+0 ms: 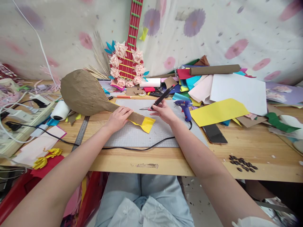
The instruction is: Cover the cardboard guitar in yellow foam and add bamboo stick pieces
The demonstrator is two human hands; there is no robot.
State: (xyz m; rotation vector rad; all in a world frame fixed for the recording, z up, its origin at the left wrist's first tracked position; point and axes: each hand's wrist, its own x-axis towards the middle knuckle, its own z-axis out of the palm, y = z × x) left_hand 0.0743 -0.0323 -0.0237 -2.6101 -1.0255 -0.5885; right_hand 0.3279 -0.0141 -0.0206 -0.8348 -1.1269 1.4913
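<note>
Wood of the bench (113, 164) ran between its front edge and the grey cutting mat (161, 137), whose near side a black cord (142, 149) skirted. A brown lute-shaped piece (81, 91) reached past the mat's left edge; the left hand (120, 117) lay over its neck, grip uncertain to me. The right hand (162, 111) held a pointed black tool (163, 95). Below, a red bin (92, 193) contained pink material (74, 200).

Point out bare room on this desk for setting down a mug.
Mostly bare wood lies right of the phone, between the paper pile and the black oval pieces. A narrower strip runs between the cutting mat and the front edge. Crowded: the back, under that pile; the left, around the power strip; the mat, with the left hand on a brown piece.
</note>
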